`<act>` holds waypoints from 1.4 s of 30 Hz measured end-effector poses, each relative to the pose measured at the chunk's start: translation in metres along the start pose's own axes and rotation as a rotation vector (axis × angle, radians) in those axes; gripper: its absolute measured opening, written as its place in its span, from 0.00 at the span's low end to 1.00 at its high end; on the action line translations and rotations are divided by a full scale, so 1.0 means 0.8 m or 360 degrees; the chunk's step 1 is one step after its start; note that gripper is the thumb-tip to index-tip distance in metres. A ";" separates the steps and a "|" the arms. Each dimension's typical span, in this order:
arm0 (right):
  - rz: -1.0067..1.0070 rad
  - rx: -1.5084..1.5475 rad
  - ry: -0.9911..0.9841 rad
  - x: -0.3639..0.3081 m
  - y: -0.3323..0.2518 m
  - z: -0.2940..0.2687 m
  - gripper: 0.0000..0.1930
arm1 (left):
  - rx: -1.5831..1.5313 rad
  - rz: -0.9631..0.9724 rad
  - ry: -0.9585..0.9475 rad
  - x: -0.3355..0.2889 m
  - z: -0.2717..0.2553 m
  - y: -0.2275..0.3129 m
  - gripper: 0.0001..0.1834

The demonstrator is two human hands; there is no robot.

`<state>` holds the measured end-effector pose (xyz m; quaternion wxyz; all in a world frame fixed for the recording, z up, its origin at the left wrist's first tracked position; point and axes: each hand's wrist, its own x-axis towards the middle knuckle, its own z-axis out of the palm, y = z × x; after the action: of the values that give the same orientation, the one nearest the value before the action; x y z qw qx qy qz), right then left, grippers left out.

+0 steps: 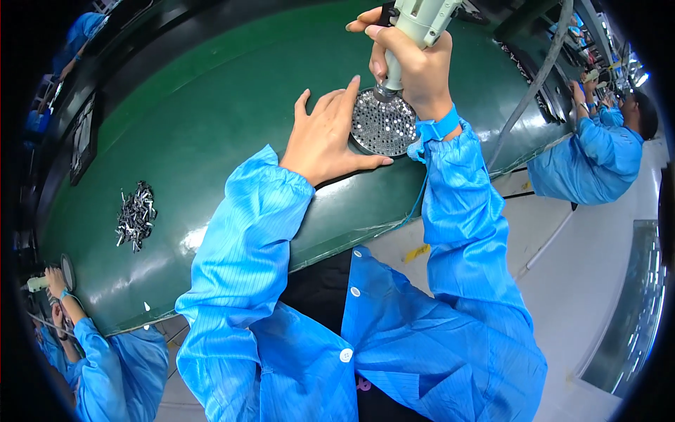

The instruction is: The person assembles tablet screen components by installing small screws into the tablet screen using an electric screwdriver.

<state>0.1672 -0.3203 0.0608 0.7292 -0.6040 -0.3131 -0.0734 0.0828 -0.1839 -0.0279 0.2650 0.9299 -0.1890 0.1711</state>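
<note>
A round black disc (384,126) lies on the green table, its face covered with rows of small shiny pieces. My left hand (328,133) is spread flat at the disc's left side, index finger by the upper rim and thumb along the near rim. My right hand (420,67) is wrapped around a pale green handheld power tool (426,17). The tool points down, its dark round tip (384,93) at the disc's far edge; whether it touches the pieces I cannot tell. A blue wrist strap (439,126) circles my right wrist.
A pile of small black and silver parts (136,216) sits on the green table (225,148) to the left. A grey cable (532,84) hangs at the right. Co-workers in blue sit at the right (594,155) and lower left (123,373), their hands at similar tools.
</note>
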 end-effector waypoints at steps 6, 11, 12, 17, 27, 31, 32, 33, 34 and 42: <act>0.0060 -0.0047 0.0017 0.005 -0.032 -0.002 0.13 | 0.0064 -0.0024 0.0009 0.003 -0.013 0.005 0.69; 0.0108 0.0076 -0.0052 0.016 -0.043 0.009 0.20 | 0.0123 -0.0151 0.0023 -0.004 -0.036 0.008 0.71; 0.0145 0.0038 -0.0087 0.020 -0.039 0.016 0.22 | 0.0158 -0.0114 0.0090 -0.006 -0.037 0.005 0.72; 0.0236 -0.0068 -0.0152 0.022 -0.007 0.055 0.11 | 0.0256 0.0110 0.0179 -0.047 -0.057 -0.036 0.64; 0.0248 0.0098 -0.0285 0.041 0.034 0.019 0.10 | 0.0317 0.0330 0.0585 -0.136 -0.148 -0.103 0.11; 0.0192 -0.0023 -0.0088 0.047 0.037 0.012 0.11 | 0.0390 0.0274 0.0656 -0.143 -0.167 -0.111 0.08; 0.0173 -0.0055 -0.0062 0.050 0.030 0.007 0.11 | 0.0392 0.0271 0.0687 -0.142 -0.173 -0.114 0.08; 0.0164 -0.0071 -0.0037 0.052 0.021 0.001 0.11 | 0.0392 0.0273 0.0718 -0.142 -0.180 -0.114 0.08; 0.0183 -0.0060 -0.0058 0.052 0.018 -0.003 0.12 | 0.0412 0.0234 0.0714 -0.144 -0.191 -0.113 0.07; 0.0197 0.0033 -0.0032 0.035 0.025 0.029 0.11 | 0.0359 0.0192 0.0651 -0.161 -0.193 -0.101 0.06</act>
<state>0.1906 -0.2859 0.0610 0.7354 -0.6154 -0.2831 -0.0188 -0.0273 -0.0003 0.0074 0.1814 0.8867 -0.1663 0.3914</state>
